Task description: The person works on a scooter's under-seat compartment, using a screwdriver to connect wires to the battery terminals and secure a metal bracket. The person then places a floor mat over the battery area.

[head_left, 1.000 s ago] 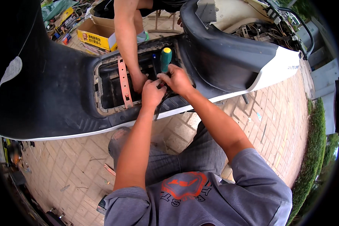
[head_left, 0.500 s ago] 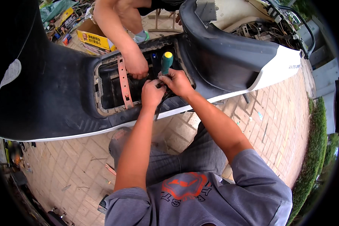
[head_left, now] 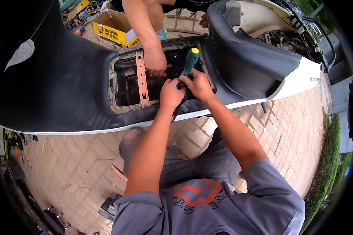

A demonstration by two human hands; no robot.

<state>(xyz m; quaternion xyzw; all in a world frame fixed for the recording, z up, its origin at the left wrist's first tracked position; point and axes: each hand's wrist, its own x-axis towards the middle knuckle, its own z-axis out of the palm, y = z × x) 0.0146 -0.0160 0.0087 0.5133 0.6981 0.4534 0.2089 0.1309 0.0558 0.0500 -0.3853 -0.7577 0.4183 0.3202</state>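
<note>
My right hand (head_left: 199,85) is closed around the lower part of a screwdriver (head_left: 191,60) with a green handle and yellow end, which stands nearly upright. Pressed close beside it, my left hand (head_left: 172,94) is closed too, but its fingers hide what they pinch. A black strap or cable (head_left: 178,109) hangs below the hands over the near rim. Both hands are at the right part of an open compartment in the dark scooter footboard (head_left: 66,94). A pink metal strip (head_left: 142,80) with holes spans that compartment. Another person's hand (head_left: 155,62) reaches into it from the far side.
The scooter's seat base (head_left: 243,58) rises on the right, with exposed wiring (head_left: 276,39) behind it. A yellow cardboard box (head_left: 110,33) stands beyond the footboard. A pink strip (head_left: 118,173) and a black object (head_left: 108,207) lie on the paving (head_left: 78,164).
The whole scene has shifted right in the picture as my head turned. My hands stay together at the screwdriver. The other person's hand stays in the compartment.
</note>
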